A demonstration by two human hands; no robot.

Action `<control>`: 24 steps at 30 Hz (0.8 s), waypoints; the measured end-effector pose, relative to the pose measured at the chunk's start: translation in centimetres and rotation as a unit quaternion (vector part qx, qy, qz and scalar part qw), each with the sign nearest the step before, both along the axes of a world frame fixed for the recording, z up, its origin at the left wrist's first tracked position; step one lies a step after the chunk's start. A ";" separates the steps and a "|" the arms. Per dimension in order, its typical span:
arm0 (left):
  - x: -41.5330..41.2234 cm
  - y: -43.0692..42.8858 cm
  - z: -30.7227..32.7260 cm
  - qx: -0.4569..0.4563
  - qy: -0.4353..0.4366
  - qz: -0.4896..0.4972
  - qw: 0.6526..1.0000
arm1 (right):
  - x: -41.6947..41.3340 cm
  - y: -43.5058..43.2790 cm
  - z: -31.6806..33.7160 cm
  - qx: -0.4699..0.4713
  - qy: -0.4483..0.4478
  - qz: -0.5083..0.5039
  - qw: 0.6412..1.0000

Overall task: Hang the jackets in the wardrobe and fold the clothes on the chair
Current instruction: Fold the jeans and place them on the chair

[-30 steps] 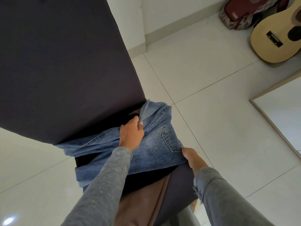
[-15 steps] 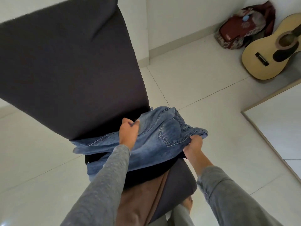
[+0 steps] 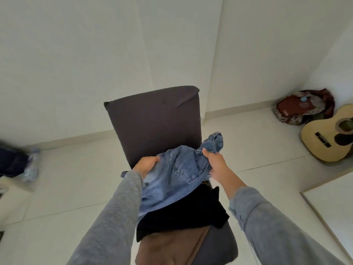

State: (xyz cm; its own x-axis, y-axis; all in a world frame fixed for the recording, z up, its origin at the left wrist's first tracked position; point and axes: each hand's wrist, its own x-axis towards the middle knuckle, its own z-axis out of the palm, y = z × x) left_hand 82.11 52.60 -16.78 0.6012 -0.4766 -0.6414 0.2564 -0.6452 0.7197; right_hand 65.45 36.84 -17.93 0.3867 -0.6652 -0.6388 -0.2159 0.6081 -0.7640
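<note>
Chair (image 3: 156,119) dead centre, backrest upright before a white wall (image 3: 76,64), and there's bare tiled floor (image 3: 76,178) open on both sides of it, at nine o'clock and at three. Out at three o'clock, well apart from the chair, a guitar (image 3: 324,142) lies near the corner, with a bag (image 3: 298,108) just beyond it at two. A pale wood-edged panel (image 3: 336,203) cuts in at four o'clock, and a dark heap (image 3: 13,161) sits at the far nine o'clock edge, too blurred to name. Now the jeans (image 3: 172,180): bunched over the seat, in front of the backrest's lower edge, both hands on them. Left hand (image 3: 146,165) grips the denim at its ten o'clock side, fingers curled into the fold, cloth draping down over the grey sleeve (image 3: 122,207). Right hand (image 3: 214,165) grips at the two o'clock side, fingers closed round a wad of denim that sticks up past the knuckles. A back pocket faces up between the two hands. At six o'clock the jeans' lower part lies over a black garment (image 3: 181,215) on the seat, and a brown one (image 3: 168,245) shows beneath that, toward the front edge.
</note>
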 end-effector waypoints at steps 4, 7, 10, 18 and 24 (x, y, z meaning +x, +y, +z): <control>-1.7 3.9 5.7 -0.130 -0.089 0.072 0.985 | 1.0 2.8 6.5 -0.029 -0.073 0.032 0.996; -4.0 7.5 11.1 -0.200 -0.131 0.179 0.954 | 0.7 5.2 11.9 -0.029 -0.176 0.026 0.984; -5.4 10.6 17.0 -0.280 -0.166 0.215 0.921 | 0.3 6.9 18.2 -0.030 -0.269 0.029 0.962; -8.3 15.0 31.4 -0.497 -0.083 0.214 0.837 | -3.2 10.0 35.8 -0.068 -0.440 0.011 0.895; -10.1 15.1 25.6 -0.386 -0.026 0.213 0.897 | -6.7 11.8 41.4 -0.107 -0.506 0.064 0.853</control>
State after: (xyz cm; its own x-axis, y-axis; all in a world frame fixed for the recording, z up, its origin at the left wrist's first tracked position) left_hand 72.04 67.70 8.81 0.8535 -0.4871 -0.1853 0.3151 0.1991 0.9279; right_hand 58.74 48.63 23.51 0.7462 -0.6357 0.1975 0.5669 0.4514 -0.6891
